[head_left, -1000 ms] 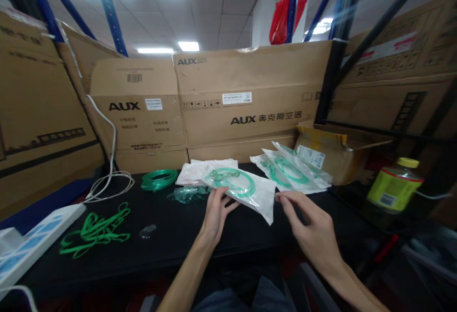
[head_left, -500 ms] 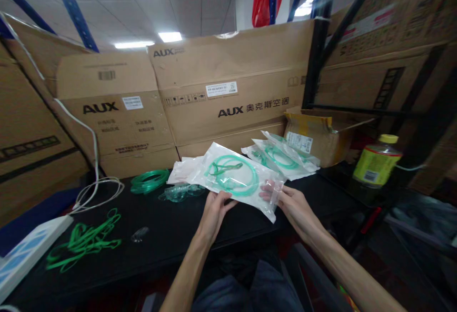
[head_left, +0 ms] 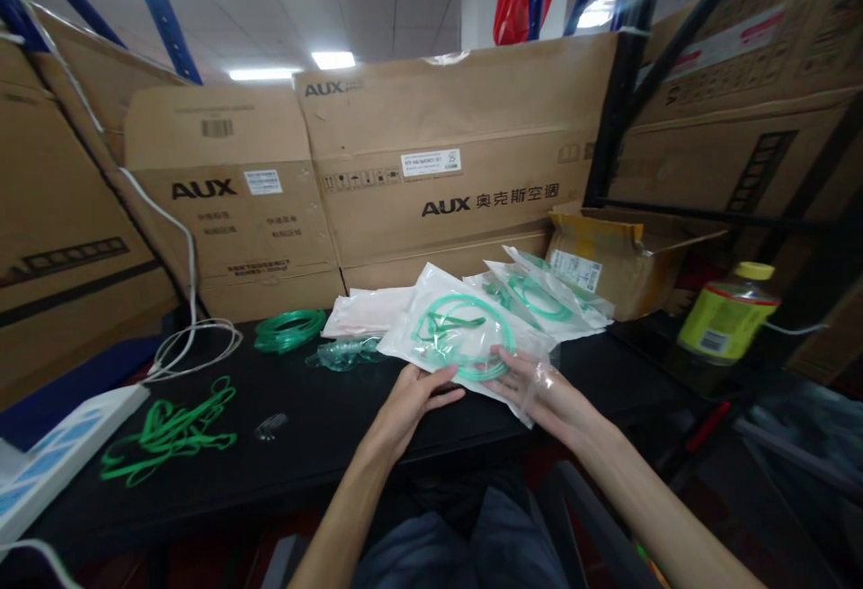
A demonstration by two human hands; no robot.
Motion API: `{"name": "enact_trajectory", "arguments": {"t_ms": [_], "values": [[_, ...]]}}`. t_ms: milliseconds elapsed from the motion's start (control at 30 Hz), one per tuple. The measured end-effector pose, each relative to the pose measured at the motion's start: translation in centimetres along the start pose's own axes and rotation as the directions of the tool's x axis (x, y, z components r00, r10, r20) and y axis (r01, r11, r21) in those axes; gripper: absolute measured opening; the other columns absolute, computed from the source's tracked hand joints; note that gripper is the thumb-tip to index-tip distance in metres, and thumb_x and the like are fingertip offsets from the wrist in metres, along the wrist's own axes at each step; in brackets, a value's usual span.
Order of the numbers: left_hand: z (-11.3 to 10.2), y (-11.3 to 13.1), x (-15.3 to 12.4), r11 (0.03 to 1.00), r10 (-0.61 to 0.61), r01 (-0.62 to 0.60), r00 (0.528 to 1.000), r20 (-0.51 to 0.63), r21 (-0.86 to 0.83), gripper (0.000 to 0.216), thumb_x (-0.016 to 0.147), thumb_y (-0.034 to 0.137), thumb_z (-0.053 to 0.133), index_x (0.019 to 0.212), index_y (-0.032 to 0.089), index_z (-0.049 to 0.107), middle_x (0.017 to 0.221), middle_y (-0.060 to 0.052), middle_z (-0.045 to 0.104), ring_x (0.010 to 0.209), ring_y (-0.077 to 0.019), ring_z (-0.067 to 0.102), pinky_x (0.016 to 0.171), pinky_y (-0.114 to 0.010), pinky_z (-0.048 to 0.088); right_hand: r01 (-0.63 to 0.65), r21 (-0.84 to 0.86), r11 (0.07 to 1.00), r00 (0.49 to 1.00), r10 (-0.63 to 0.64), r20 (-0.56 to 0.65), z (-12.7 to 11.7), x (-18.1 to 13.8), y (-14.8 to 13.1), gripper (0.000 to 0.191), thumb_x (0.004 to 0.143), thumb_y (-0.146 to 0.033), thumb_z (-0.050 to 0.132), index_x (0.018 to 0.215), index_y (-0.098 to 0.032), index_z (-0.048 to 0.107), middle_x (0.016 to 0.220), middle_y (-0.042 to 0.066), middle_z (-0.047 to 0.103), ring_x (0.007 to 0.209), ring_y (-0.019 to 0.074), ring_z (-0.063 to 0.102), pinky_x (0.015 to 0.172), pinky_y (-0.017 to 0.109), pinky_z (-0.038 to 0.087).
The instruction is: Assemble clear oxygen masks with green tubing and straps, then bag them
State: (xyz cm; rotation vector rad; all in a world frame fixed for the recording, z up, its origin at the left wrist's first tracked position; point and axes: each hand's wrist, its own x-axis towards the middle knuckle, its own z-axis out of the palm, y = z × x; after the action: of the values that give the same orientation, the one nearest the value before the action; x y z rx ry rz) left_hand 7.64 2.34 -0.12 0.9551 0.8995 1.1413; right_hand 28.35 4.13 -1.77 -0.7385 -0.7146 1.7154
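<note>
Both hands hold one clear plastic pouch (head_left: 445, 306) with coiled green tubing inside, lifted a little above the black table (head_left: 324, 445). My left hand (head_left: 408, 400) grips the pouch's near edge from below. The fingers of my right hand (head_left: 539, 391) are pushed inside the pouch's open right end and touch the tubing through the film. More sealed pouches (head_left: 546, 301) lie just behind, and a flat empty pouch (head_left: 368, 310) lies to the left.
A green tubing coil (head_left: 289, 330), a clear mask part (head_left: 341, 355), green straps (head_left: 168, 432), a white cable (head_left: 192, 346) and a power strip (head_left: 40, 472) lie on the left. An open carton (head_left: 627, 265) and a yellow-lidded jar (head_left: 728, 319) stand right. AUX boxes (head_left: 445, 166) wall the back.
My right hand came in from the right, took the pouch's end and slid its fingers inside. The pouch was lifted off the table and tilted toward me.
</note>
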Motion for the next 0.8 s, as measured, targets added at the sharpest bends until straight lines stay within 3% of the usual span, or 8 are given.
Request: {"name": "enact_trajectory", "arguments": {"t_ms": [100, 167, 300, 467, 633, 800], "values": [[-0.4, 0.5, 0.0, 1.000, -0.024, 0.023, 0.998, -0.050, -0.012, 0.046, 0.096, 0.047, 0.060, 0.119, 0.009, 0.068, 0.117, -0.020, 0.075, 0.095, -0.0274, 0.076, 0.084, -0.037, 0.064, -0.014, -0.005, 1.000, 0.998, 0.014, 0.057, 0.1, -0.6, -0.4, 0.030, 0.073, -0.027, 0.089, 0.092, -0.011, 0.074, 0.103, 0.013, 0.079, 0.099, 0.0293, 0.077, 0.096, 0.043, 0.061], [-0.5, 0.6, 0.1, 1.000, -0.012, 0.012, 0.997, -0.081, 0.000, 0.050, 0.100, 0.050, 0.052, 0.120, 0.008, 0.068, 0.114, -0.021, 0.075, 0.089, -0.0279, 0.078, 0.078, -0.036, 0.065, -0.012, 0.006, 1.000, 0.999, 0.012, 0.043, 0.2, -1.0, -0.7, 0.031, 0.068, -0.025, 0.093, 0.086, -0.011, 0.072, 0.103, 0.015, 0.079, 0.097, 0.0316, 0.077, 0.094, 0.045, 0.062], [-0.4, 0.8, 0.5, 0.997, 0.045, -0.030, 0.974, -0.220, 0.073, 0.040, 0.103, 0.034, 0.046, 0.113, 0.002, 0.068, 0.103, -0.024, 0.077, 0.072, -0.0259, 0.078, 0.069, -0.034, 0.065, 0.012, 0.004, 1.000, 1.000, -0.011, -0.026, 0.0, -1.5, -1.0, 0.022, 0.071, -0.016, 0.090, 0.080, -0.011, 0.071, 0.091, 0.012, 0.080, 0.088, 0.0305, 0.079, 0.089, 0.046, 0.064], [-0.9, 2.1, 1.6, 0.986, 0.147, -0.114, 0.938, -0.314, 0.119, 0.033, 0.102, 0.023, 0.042, 0.101, 0.004, 0.069, 0.095, -0.020, 0.079, 0.062, -0.0219, 0.077, 0.067, -0.031, 0.065, 0.032, -0.084, 0.996, 0.988, -0.044, -0.145, -0.7, -2.0, -1.5, 0.007, 0.084, -0.003, 0.073, 0.085, -0.009, 0.071, 0.086, 0.011, 0.080, 0.080, 0.0251, 0.080, 0.079, 0.036, 0.068], [-3.5, 5.6, 3.1, 0.963, 0.261, -0.201, 0.858, -0.441, 0.180, 0.028, 0.101, 0.020, 0.044, 0.108, 0.003, 0.065, 0.092, -0.018, 0.078, 0.062, -0.0204, 0.076, 0.067, -0.029, 0.065, 0.055, -0.063, 0.997, 0.980, -0.065, -0.186, -1.5, -2.5, -1.9, 0.010, 0.093, -0.002, 0.060, 0.092, -0.007, 0.070, 0.090, 0.014, 0.079, 0.080, 0.0235, 0.080, 0.080, 0.034, 0.067], [-6.7, 8.9, 4.6, 0.930, 0.350, -0.216, 0.769, -0.534, 0.299, 0.032, 0.103, 0.019, 0.037, 0.117, 0.003, 0.061, 0.101, -0.019, 0.076, 0.077, -0.0201, 0.079, 0.074, -0.027, 0.064, 0.121, 0.019, 0.992, 0.931, -0.107, -0.348, -2.7, -2.4, -1.6, 0.019, 0.097, -0.003, 0.052, 0.086, -0.010, 0.065, 0.085, 0.013, 0.079, 0.083, 0.0233, 0.080, 0.083, 0.032, 0.066]]}}
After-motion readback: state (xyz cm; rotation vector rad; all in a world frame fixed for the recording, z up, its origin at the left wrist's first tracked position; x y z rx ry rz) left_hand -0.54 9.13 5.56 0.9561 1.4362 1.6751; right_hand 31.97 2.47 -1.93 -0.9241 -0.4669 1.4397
